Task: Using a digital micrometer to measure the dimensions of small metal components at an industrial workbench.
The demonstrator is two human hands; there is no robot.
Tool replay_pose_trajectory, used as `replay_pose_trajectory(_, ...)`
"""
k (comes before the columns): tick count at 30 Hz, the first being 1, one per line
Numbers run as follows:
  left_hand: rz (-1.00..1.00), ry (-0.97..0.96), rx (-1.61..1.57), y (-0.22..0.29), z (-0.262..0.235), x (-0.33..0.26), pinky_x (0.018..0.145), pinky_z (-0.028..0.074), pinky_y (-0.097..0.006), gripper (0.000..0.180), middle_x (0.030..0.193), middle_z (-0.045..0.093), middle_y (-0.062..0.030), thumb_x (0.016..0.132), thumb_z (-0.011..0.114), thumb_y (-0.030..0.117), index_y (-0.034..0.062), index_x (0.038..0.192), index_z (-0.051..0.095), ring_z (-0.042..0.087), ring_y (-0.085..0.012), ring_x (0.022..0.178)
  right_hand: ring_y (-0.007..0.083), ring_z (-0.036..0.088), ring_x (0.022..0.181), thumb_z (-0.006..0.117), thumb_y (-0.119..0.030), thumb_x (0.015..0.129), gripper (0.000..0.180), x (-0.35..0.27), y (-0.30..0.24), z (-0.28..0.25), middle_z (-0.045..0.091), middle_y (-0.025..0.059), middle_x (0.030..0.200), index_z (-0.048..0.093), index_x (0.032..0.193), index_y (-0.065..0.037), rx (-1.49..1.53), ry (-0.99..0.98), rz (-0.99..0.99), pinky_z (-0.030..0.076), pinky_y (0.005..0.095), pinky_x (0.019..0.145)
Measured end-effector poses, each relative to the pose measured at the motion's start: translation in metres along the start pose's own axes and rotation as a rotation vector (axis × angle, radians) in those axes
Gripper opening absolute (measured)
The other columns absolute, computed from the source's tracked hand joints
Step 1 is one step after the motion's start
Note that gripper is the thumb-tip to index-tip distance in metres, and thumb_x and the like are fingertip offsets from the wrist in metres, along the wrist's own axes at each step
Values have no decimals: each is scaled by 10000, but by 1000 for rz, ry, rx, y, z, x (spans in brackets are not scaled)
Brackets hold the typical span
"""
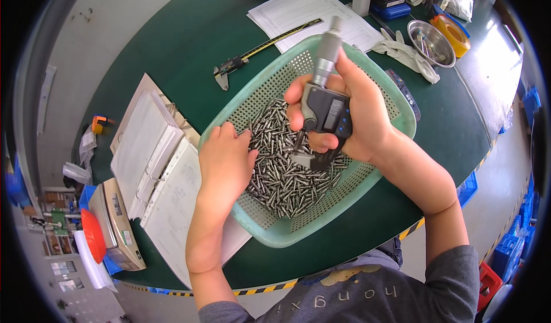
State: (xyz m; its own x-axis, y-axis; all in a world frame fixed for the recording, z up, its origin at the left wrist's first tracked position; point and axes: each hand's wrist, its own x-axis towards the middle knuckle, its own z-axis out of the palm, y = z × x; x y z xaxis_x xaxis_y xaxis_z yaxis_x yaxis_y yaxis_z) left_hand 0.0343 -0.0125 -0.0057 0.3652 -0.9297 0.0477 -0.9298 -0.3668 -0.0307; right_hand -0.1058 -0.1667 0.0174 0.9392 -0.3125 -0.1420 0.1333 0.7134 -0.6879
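My right hand [359, 107] grips a digital micrometer [327, 113] with a dark body and a silver thimble, held above the basket. No part shows between the micrometer's measuring faces. My left hand [224, 159] reaches over the left wall of the pale green perforated plastic basket [270, 234]. Its fingers bend down at the edge of the pile, thumb and index finger apart, with nothing visible between them; the other fingertips are hidden. Many small metal pins [287, 179] lie heaped in the basket.
An open ring binder [166, 191] lies left of the basket, beside a scale [117, 225] with a red dish [93, 237]. Behind are a caliper [229, 66] and paper sheets [313, 13]. White gloves [407, 56] and a metal bowl [430, 43] sit at the far right.
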Motion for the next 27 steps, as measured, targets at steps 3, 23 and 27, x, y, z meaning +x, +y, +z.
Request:
replay_pose_trajectory(3, 31, 10, 1, 0, 4, 0, 653, 442, -369, 182, 786, 487, -87, 671, 658, 138, 45, 815, 599, 499, -258, 828, 138, 456, 464, 194, -540, 892, 645, -1, -1, -5, 574, 155, 700, 526, 885, 13, 23, -18, 13, 352, 229, 380)
replay_pose_trajectory(23, -31, -40, -1732, 24, -17, -2, 701, 442, -221, 177, 863, 590, -50, 794, 607, 29, -32, 955, 566, 553, -91, 773, 147, 397, 390, 198, -547, 882, 628, -2, 0, -6, 548, 159, 735, 505, 918, 0, 173, -142, 24, 351, 230, 390)
replay_pose_trajectory(27, -3, -52, -1713, 24, -16, -3, 692, 435, -215, 187, 869, 582, -49, 783, 617, 21, -34, 957, 575, 538, -83, 754, 150, 397, 399, 205, -545, 880, 620, -2, 0, -7, 544, 160, 738, 504, 923, -4, 160, -165, 5, 352, 234, 396)
